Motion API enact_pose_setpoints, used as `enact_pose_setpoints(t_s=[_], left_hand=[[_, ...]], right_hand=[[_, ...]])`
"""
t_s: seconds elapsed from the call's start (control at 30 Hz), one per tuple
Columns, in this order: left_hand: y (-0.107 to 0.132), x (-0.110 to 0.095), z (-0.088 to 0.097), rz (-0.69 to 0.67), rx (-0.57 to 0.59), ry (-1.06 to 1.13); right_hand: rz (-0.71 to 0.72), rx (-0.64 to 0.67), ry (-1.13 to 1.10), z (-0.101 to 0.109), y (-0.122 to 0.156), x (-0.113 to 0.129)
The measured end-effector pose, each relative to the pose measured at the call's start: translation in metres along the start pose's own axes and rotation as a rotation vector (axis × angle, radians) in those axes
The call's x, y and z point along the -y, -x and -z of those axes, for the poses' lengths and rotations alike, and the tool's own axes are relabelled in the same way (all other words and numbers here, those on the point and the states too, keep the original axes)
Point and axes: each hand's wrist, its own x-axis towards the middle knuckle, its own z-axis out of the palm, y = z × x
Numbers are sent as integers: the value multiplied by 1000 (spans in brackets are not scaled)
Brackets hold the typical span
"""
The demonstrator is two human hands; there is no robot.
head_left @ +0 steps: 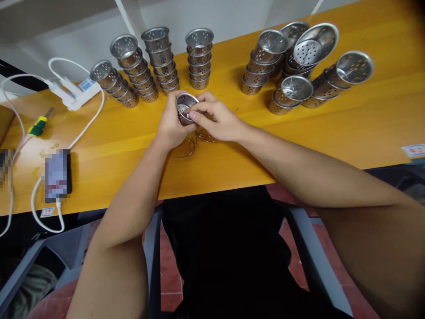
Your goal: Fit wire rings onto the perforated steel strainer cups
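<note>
- Two hands meet over the surface (232, 164): the left hand (169, 122) is wrapped around a perforated metal cup (183, 101), gripping its side, with the cup's mouth tilted up and toward the viewer.
- The right hand (221, 118) has its fingers bent, thumb and forefinger close together at the cup's mouth; whether they pinch anything cannot be told.
- Just nearer than the hands, thin curved wires (193, 142) lie in a loose tangle on the surface, partly hidden by the right hand.
- Far beyond the hands, to the left and middle, stand four stacks (161, 62) of similar cups, the leftmost leaning left.
- Far right, more stacks (262, 62) crowd together; one carries a wide-mouthed cup (312, 46) tipped toward the viewer, and a short stack (288, 95) stands in front.
- Far left is a white power strip (81, 94) with plugs in it; nearer lies a screwdriver (39, 126) with a green and yellow handle.
- Near left, a phone (57, 175) lies with a white cable (89, 126) beside it and a plug in its near end.
</note>
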Motion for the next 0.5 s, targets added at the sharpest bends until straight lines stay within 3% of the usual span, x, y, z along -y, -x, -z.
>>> enact_pose_setpoints(t_s=[0.23,0.37,0.5], left_hand=[[0,5,-1,37,-16,60],[0,2,-4,51,65,102],[2,-1,-9,-4,78,135]], right_hand=[[31,7,44,0,4,0],[58,-16,61,1,3,6],[68,-31,139,22,-4,25]])
